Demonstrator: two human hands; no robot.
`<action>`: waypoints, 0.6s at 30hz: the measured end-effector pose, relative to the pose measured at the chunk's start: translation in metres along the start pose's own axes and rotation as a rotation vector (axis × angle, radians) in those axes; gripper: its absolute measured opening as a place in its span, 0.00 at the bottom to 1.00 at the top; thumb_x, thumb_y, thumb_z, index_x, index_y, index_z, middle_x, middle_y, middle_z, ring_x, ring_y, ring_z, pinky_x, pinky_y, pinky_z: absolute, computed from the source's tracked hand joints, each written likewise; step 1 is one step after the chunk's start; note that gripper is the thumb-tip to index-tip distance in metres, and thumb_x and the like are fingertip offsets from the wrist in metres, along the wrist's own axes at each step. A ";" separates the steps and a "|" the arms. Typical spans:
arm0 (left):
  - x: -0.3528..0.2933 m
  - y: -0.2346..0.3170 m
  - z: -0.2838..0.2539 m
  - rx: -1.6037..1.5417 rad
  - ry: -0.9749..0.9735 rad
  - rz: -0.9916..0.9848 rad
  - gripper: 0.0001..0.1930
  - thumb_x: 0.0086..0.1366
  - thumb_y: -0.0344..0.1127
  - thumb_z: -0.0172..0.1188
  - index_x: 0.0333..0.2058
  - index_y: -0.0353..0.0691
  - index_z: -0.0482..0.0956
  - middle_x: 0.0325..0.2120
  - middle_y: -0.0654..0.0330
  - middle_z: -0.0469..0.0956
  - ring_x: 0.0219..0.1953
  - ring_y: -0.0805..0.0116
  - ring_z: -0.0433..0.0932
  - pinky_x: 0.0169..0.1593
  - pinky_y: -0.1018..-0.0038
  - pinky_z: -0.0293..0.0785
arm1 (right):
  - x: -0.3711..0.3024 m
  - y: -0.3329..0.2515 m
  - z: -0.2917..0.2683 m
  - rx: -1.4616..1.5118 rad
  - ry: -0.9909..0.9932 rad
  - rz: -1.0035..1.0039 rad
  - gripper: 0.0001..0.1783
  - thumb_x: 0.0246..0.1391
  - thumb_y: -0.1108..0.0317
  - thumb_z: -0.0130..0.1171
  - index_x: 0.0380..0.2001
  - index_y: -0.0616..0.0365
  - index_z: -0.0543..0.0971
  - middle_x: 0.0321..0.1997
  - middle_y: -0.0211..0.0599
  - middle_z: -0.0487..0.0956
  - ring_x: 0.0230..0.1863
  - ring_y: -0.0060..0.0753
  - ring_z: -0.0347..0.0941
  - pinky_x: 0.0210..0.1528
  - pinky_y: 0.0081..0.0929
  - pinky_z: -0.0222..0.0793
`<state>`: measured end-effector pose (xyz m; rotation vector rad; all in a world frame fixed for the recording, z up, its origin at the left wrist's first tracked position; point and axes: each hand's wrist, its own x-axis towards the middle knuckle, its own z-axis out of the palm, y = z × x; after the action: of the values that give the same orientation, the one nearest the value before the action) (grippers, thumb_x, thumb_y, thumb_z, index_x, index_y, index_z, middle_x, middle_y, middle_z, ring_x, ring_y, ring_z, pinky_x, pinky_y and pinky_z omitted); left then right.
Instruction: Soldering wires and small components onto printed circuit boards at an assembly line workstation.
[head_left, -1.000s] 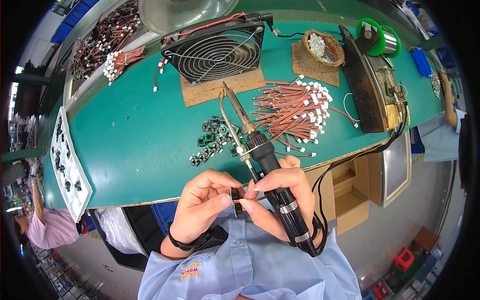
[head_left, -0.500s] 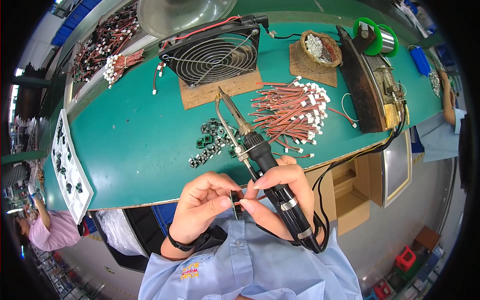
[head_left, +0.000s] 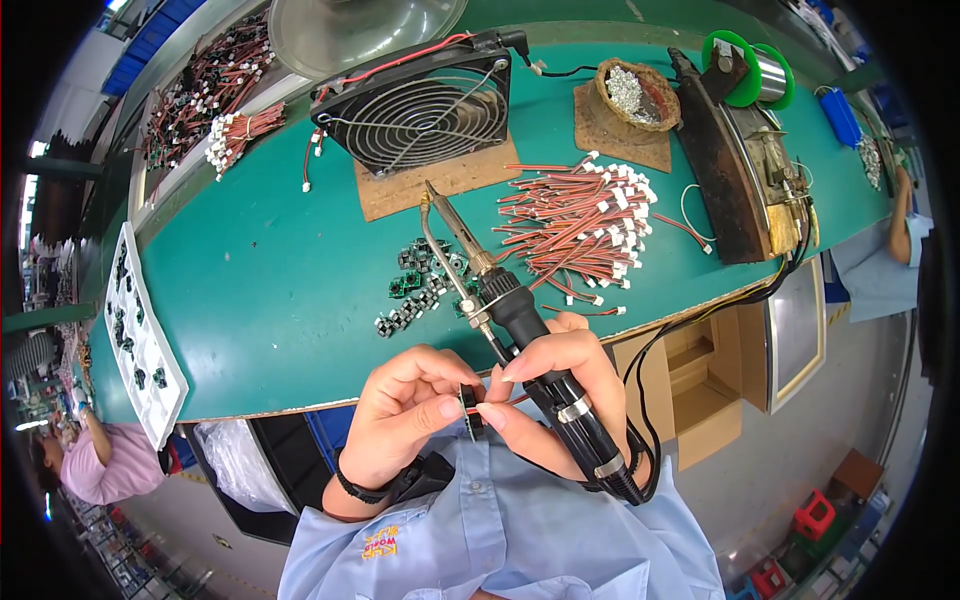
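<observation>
My left hand (head_left: 400,405) pinches a small circuit board (head_left: 469,408) between thumb and fingertips, just beyond the table's near edge. My right hand (head_left: 580,375) is wrapped round a black soldering iron (head_left: 515,305) with a metal feed tube along its side. Its thumb and fingertip also pinch a red wire (head_left: 516,400) against the board; the exact joint is hidden by the fingers. The iron's tip points away from me, toward the fan. Beyond the hands, small green-and-black boards (head_left: 410,290) lie in a cluster beside a pile of red wires with white connectors (head_left: 590,225).
A black fan (head_left: 425,115) stands on brown board at the back. Right of it are a bowl of silvery bits (head_left: 640,95), a solder spool (head_left: 765,75) and an iron stand (head_left: 730,170). A white tray (head_left: 160,400) holds boards at left. Other people work at both sides.
The iron's tip has shifted slightly left and toward me. Both hands keep their grips, and the board stays almost in place. The whole view has moved a little.
</observation>
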<state>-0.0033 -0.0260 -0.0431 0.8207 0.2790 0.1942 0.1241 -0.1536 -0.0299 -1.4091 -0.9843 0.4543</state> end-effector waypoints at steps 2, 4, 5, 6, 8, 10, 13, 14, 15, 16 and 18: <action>0.001 0.001 0.000 0.010 -0.005 -0.002 0.09 0.61 0.28 0.56 0.39 0.33 0.71 0.37 0.56 0.74 0.40 0.71 0.73 0.44 0.75 0.68 | 0.000 0.000 -0.001 -0.004 -0.006 0.001 0.24 0.38 0.78 0.65 0.38 0.51 0.66 0.27 0.27 0.79 0.30 0.22 0.67 0.44 0.29 0.50; 0.002 0.003 0.001 0.014 -0.014 -0.007 0.08 0.60 0.26 0.56 0.38 0.33 0.71 0.37 0.56 0.73 0.40 0.70 0.73 0.45 0.74 0.68 | -0.001 0.001 -0.002 -0.018 -0.003 -0.007 0.24 0.38 0.78 0.66 0.38 0.51 0.66 0.27 0.27 0.79 0.31 0.23 0.68 0.44 0.29 0.49; 0.002 0.005 0.000 0.019 -0.023 -0.012 0.08 0.60 0.25 0.55 0.38 0.33 0.70 0.37 0.55 0.73 0.40 0.70 0.73 0.45 0.74 0.68 | -0.001 0.001 -0.003 -0.024 -0.002 -0.011 0.24 0.38 0.77 0.66 0.38 0.51 0.66 0.27 0.27 0.79 0.32 0.23 0.68 0.45 0.29 0.49; 0.003 0.007 0.001 0.024 -0.032 -0.016 0.07 0.60 0.24 0.55 0.37 0.33 0.70 0.37 0.54 0.73 0.40 0.70 0.73 0.45 0.74 0.68 | -0.001 0.001 -0.002 -0.025 -0.004 -0.011 0.24 0.38 0.77 0.66 0.38 0.51 0.66 0.27 0.27 0.79 0.32 0.23 0.68 0.45 0.29 0.49; 0.004 0.015 0.004 0.061 -0.012 -0.045 0.08 0.58 0.25 0.56 0.36 0.33 0.69 0.35 0.54 0.73 0.38 0.69 0.72 0.43 0.74 0.68 | 0.002 0.002 -0.001 -0.022 0.044 -0.038 0.22 0.34 0.77 0.67 0.35 0.51 0.71 0.26 0.21 0.77 0.26 0.21 0.67 0.40 0.25 0.50; 0.004 0.023 0.008 0.137 0.025 -0.104 0.09 0.55 0.28 0.58 0.33 0.34 0.68 0.32 0.53 0.72 0.34 0.67 0.71 0.40 0.73 0.68 | 0.001 0.002 -0.001 -0.022 0.061 -0.052 0.22 0.32 0.77 0.68 0.34 0.51 0.73 0.26 0.19 0.76 0.23 0.20 0.66 0.38 0.23 0.51; 0.007 0.024 0.011 0.135 0.018 -0.085 0.09 0.55 0.28 0.58 0.33 0.34 0.68 0.32 0.52 0.72 0.34 0.68 0.72 0.40 0.74 0.68 | -0.007 0.002 -0.005 0.002 -0.031 0.049 0.25 0.39 0.79 0.68 0.38 0.54 0.66 0.29 0.35 0.77 0.33 0.25 0.71 0.41 0.26 0.63; 0.008 0.024 0.012 0.136 0.013 -0.077 0.09 0.55 0.27 0.58 0.33 0.34 0.68 0.32 0.52 0.72 0.34 0.68 0.72 0.40 0.74 0.68 | -0.007 0.001 -0.005 0.000 -0.037 0.047 0.25 0.39 0.79 0.68 0.38 0.54 0.66 0.29 0.35 0.77 0.33 0.25 0.71 0.41 0.26 0.63; 0.008 0.024 0.012 0.133 0.015 -0.071 0.09 0.55 0.27 0.58 0.33 0.34 0.68 0.32 0.52 0.72 0.34 0.68 0.72 0.40 0.74 0.68 | -0.006 0.001 -0.005 0.008 -0.025 0.051 0.25 0.39 0.79 0.68 0.38 0.55 0.65 0.30 0.37 0.76 0.33 0.25 0.72 0.38 0.25 0.64; 0.008 0.024 0.012 0.119 0.011 -0.076 0.09 0.55 0.27 0.58 0.33 0.34 0.68 0.32 0.52 0.73 0.35 0.68 0.72 0.40 0.74 0.68 | -0.006 0.000 -0.005 0.017 -0.013 0.056 0.25 0.39 0.79 0.68 0.38 0.55 0.65 0.30 0.38 0.75 0.32 0.25 0.72 0.35 0.23 0.66; 0.009 0.023 0.012 0.091 0.002 -0.087 0.09 0.55 0.27 0.57 0.33 0.34 0.68 0.32 0.50 0.73 0.35 0.67 0.72 0.41 0.75 0.68 | -0.004 0.001 -0.005 0.022 -0.007 0.061 0.25 0.39 0.80 0.68 0.38 0.56 0.65 0.31 0.40 0.74 0.31 0.25 0.73 0.32 0.22 0.67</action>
<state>0.0071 -0.0162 -0.0196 0.8965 0.3263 0.1010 0.1266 -0.1595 -0.0312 -1.4216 -0.9410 0.5140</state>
